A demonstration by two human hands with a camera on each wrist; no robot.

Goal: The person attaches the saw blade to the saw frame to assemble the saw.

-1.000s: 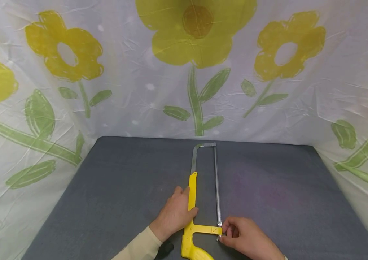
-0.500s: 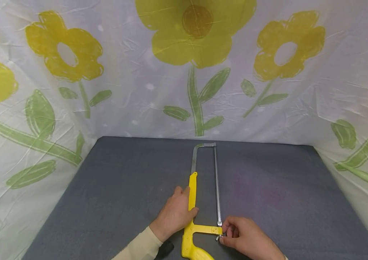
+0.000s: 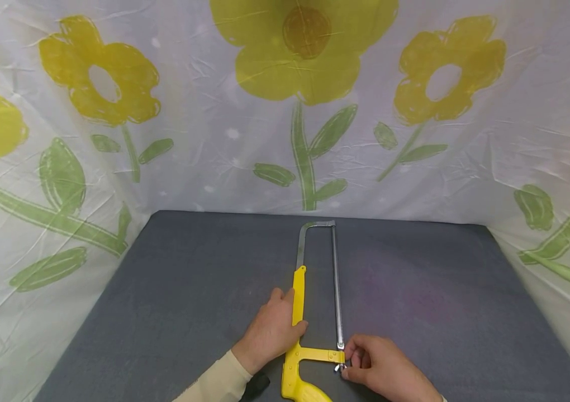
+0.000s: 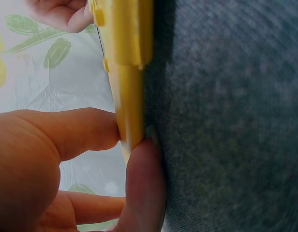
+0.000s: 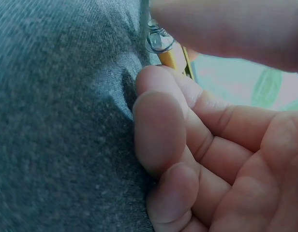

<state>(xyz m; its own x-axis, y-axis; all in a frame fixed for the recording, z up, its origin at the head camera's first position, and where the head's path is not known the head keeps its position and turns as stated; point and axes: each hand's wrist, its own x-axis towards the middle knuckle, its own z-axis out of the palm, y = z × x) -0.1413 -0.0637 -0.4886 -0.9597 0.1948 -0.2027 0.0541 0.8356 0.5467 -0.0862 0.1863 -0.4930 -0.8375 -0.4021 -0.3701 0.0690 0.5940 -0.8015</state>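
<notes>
A hacksaw point(image 3: 298, 290) with a yellow frame and handle lies flat on the dark cloth, its silver front bow pointing away. Its blade point(image 3: 337, 296) runs along the right side. My left hand point(image 3: 271, 330) grips the yellow bar mid-length, thumb on one side and fingers on the other; the left wrist view shows this pinch on the yellow bar point(image 4: 129, 101). At the near blade mount, my right hand point(image 3: 383, 360) has its thumb and curled fingers at a small silver wing nut point(image 3: 340, 368). In the right wrist view the thumb partly hides the threaded screw point(image 5: 160, 41).
Dark grey cloth point(image 3: 204, 268) covers the table. A small black object point(image 3: 256, 386) sits beside the left wrist near the handle. White curtains point(image 3: 189, 139) printed with yellow flowers surround the table at the back and sides.
The wing nut has turned and now shows its wings more broadly. My right thumb has shifted very slightly; the left hand and the hacksaw stay in place.
</notes>
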